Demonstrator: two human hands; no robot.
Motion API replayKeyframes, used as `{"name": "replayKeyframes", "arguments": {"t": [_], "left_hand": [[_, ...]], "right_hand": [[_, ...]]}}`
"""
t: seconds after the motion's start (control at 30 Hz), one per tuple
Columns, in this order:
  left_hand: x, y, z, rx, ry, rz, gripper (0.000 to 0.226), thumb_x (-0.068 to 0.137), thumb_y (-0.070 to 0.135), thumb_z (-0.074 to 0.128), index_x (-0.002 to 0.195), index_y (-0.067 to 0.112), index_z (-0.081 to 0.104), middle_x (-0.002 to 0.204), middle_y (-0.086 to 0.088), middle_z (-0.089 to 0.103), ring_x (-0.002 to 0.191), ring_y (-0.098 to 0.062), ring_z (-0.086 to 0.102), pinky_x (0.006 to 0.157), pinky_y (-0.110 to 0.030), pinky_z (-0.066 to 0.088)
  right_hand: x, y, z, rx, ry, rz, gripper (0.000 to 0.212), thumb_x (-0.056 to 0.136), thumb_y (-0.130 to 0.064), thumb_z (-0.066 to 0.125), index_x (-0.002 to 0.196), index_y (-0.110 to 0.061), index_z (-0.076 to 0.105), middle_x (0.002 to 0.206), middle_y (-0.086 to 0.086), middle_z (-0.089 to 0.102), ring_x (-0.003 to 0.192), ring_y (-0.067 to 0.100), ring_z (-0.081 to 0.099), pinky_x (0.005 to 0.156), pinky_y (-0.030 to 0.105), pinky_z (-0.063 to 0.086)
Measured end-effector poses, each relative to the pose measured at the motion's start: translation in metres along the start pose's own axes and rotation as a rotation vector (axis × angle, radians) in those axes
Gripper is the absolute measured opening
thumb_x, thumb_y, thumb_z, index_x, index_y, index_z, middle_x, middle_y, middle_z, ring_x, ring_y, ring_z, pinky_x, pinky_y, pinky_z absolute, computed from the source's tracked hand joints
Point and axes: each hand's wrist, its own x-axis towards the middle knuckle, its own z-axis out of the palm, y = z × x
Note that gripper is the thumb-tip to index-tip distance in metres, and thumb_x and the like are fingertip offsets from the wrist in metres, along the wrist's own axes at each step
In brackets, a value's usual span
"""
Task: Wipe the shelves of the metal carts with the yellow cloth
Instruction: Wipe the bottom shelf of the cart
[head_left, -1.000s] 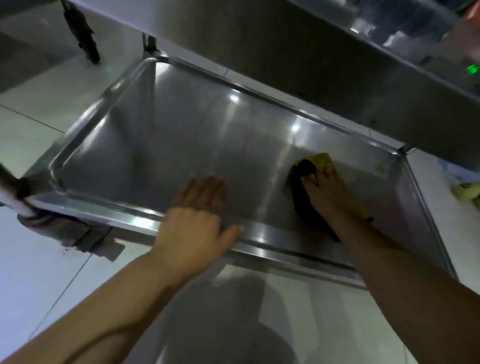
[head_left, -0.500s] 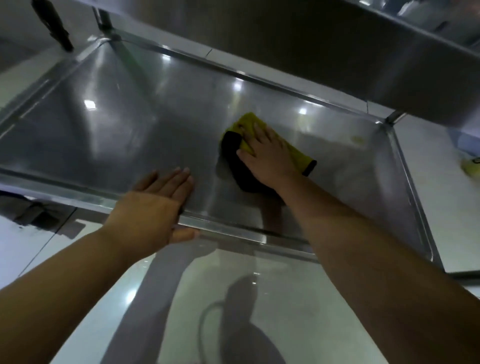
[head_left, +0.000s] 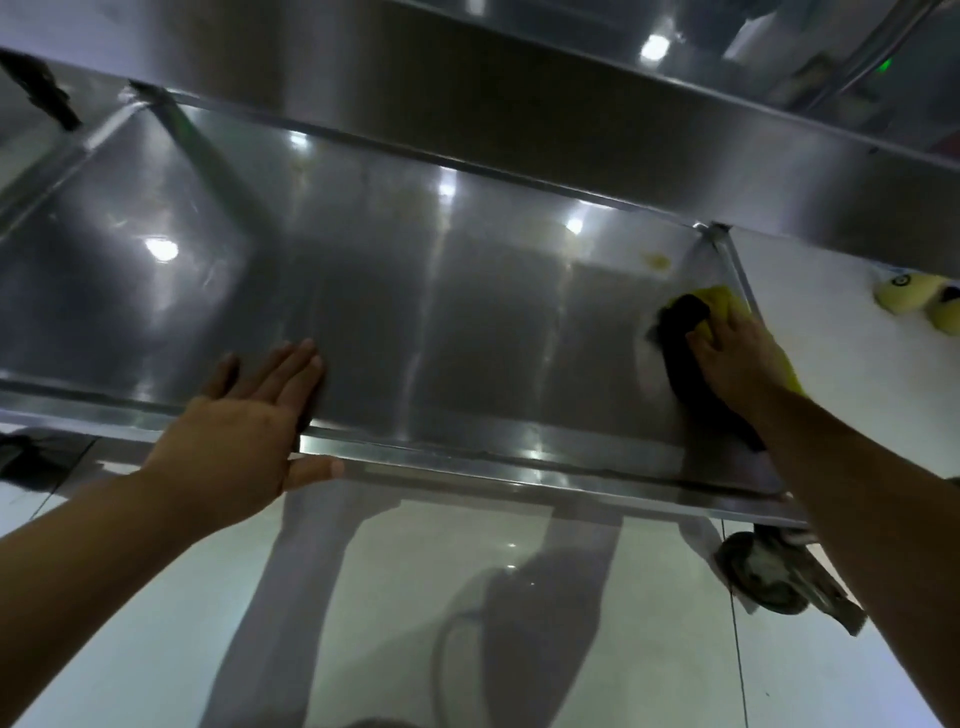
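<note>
- Shelf of the cart is steadied at its near rim by the left hand, fingers straight and flat.
- Yellow cloth is pressed under the right hand, fingers spread over it, beside the right wall.
- Stain just beyond those fingertips is best reached with firm, overlapping strokes into the corner.

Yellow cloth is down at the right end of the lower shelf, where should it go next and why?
Probably push the yellow cloth a little forward into the far right corner. A yellowish stain sits there on the shelf, just beyond the right hand. The left hand lies flat on the front rim.
</note>
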Motion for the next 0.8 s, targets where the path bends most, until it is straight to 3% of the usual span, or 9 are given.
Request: {"name": "replayKeyframes", "arguments": {"t": [0.17, 0.37, 0.53, 0.67, 0.8], "left_hand": [[-0.001, 0.003, -0.003, -0.009, -0.035, -0.012, 0.097, 0.087, 0.073, 0.012, 0.129, -0.006, 0.052, 0.133, -0.023, 0.052, 0.121, -0.033, 0.05, 0.091, -0.059, 0.039], [-0.003, -0.001, -0.004, -0.087, -0.07, -0.039, 0.104, 0.084, 0.076, 0.012, 0.131, -0.009, 0.048, 0.135, -0.025, 0.05, 0.122, -0.038, 0.052, 0.093, -0.062, 0.041], [-0.007, -0.008, -0.006, -0.122, -0.034, -0.1, 0.114, 0.076, 0.082, 0.025, 0.137, -0.015, 0.033, 0.14, -0.032, 0.04, 0.13, -0.042, 0.039, 0.1, -0.065, 0.034], [-0.011, -0.015, -0.003, -0.141, -0.067, -0.142, 0.118, 0.077, 0.083, 0.005, 0.14, -0.014, 0.028, 0.144, -0.03, 0.035, 0.134, -0.042, 0.033, 0.102, -0.063, 0.028], [-0.011, -0.015, 0.001, -0.117, -0.05, -0.139, 0.119, 0.076, 0.084, 0.008, 0.14, -0.014, 0.029, 0.144, -0.03, 0.034, 0.134, -0.041, 0.032, 0.103, -0.063, 0.029]], "right_hand": [[-0.021, -0.05, 0.017, 0.023, -0.024, 0.172, 0.058, 0.101, -0.04, 0.033, 0.152, -0.016, 0.02, 0.158, 0.018, 0.015, 0.143, 0.037, 0.015, 0.117, 0.049, 0.013], [-0.038, -0.206, 0.035, 0.011, -0.065, -0.163, 0.061, 0.1, -0.049, 0.027, 0.154, -0.028, 0.007, 0.162, 0.01, 0.0, 0.147, 0.034, -0.001, 0.117, 0.048, 0.002], [-0.069, -0.302, 0.038, -0.011, -0.122, -0.517, 0.059, 0.1, -0.05, 0.028, 0.153, -0.037, 0.005, 0.162, 0.004, -0.004, 0.148, 0.028, -0.007, 0.119, 0.046, -0.001], [-0.091, -0.282, 0.035, 0.006, -0.171, -0.67, 0.058, 0.1, -0.049, 0.032, 0.151, -0.042, 0.005, 0.162, -0.004, -0.005, 0.148, 0.019, -0.009, 0.117, 0.038, -0.004], [-0.088, -0.212, 0.033, -0.006, -0.156, -0.568, 0.06, 0.099, -0.05, 0.034, 0.151, -0.043, 0.006, 0.162, -0.008, -0.003, 0.148, 0.016, -0.006, 0.116, 0.034, -0.003]]}}
